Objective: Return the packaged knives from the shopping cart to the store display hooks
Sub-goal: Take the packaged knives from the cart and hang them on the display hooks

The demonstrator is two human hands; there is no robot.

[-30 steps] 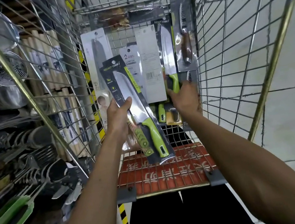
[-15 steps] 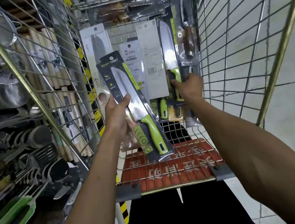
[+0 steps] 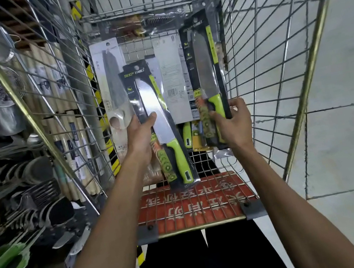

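Two packs are now in hand. The fingers (image 3: 151,117) of my left hand (image 3: 141,137) are wrapped round the first packaged knife (image 3: 154,104) at mid-blade, thumb across its clear front. The pack hangs tilted inside the shopping cart (image 3: 266,70), its green handle end lowest, above the cart's red seat flap (image 3: 195,203).

My right hand (image 3: 234,123) clamps the second packaged knife (image 3: 204,67) at its handle end, with fingers on both edges of the card. One second ago this hand was low at the cart's far end, reaching into the pile. The pack has since been raised clear and stands upright beside the cart's right wall.

Consequence: neither hand is free. As I judge it, the next step is to carry both packs out to the utensil shelving (image 3: 11,163) left of the cart and hang them singly. No empty hook is identifiable there.

Remaining packs (image 3: 170,73) lean against the cart's far end, so the task is far from complete.
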